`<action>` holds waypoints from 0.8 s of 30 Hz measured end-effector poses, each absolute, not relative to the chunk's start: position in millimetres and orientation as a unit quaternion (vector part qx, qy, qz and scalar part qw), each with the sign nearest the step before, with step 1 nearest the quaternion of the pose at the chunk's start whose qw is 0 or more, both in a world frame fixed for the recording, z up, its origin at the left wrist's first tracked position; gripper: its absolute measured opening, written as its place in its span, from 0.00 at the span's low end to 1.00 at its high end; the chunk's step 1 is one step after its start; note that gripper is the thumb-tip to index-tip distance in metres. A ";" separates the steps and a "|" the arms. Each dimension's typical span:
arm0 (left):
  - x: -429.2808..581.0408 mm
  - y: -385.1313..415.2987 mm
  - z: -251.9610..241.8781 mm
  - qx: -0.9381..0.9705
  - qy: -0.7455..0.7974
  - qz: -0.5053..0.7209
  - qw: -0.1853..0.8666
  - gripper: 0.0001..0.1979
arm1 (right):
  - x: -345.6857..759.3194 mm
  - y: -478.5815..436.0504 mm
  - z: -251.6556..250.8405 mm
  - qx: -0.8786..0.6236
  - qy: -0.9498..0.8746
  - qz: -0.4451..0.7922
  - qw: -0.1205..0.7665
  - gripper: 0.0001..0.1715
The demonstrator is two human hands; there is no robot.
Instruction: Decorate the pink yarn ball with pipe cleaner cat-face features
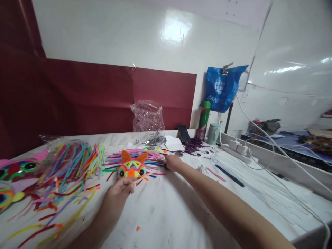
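Observation:
My left hand (120, 190) is closed in a pinch on a thin pale pipe cleaner (141, 178), which points up and to the right. Just behind those fingers is an orange animal face (132, 165) with pointed ears and big round eyes; I cannot tell whether the hand touches it. My right hand (173, 162) reaches forward to the right end of a spread of coloured pipe cleaners (150, 156). Its fingers are drawn together beside something small and dark, too unclear to name.
A heap of bright pipe cleaners (75, 159) and colourful faces (19, 169) lie left. Toward the back are a phone (184, 134), a green spray can (204, 119) and a mint mug (213, 134). White strips (259, 186), a power strip (240, 148) and cables occupy the right.

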State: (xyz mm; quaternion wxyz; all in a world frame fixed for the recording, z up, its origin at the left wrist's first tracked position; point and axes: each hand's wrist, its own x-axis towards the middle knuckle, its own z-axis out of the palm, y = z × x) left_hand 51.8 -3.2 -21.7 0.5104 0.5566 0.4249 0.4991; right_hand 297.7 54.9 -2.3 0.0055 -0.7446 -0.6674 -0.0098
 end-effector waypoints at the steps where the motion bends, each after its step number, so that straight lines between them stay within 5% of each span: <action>1: 50.7 -1.6 -22.8 0.555 0.426 0.502 0.508 0.15 | 302.2 53.1 -0.4 -0.741 -0.672 -0.012 0.005 0.18; 9: 45.8 1.2 -23.2 0.547 0.400 0.526 0.514 0.13 | 372.9 14.7 10.6 -0.717 -0.695 -0.012 0.051 0.16; 14: 48.7 -2.5 -21.6 0.536 0.391 0.520 0.537 0.13 | 408.8 -12.7 26.5 -0.742 -0.651 -0.032 0.156 0.17; 19: 52.3 -15.9 -11.6 0.495 0.362 0.524 0.591 0.14 | 374.9 -45.9 20.5 -0.684 -0.677 -0.001 0.271 0.21; 24: 52.9 -23.4 -2.9 0.453 0.317 0.541 0.634 0.15 | 308.2 -80.7 -12.4 -0.564 -0.767 0.111 0.285 0.16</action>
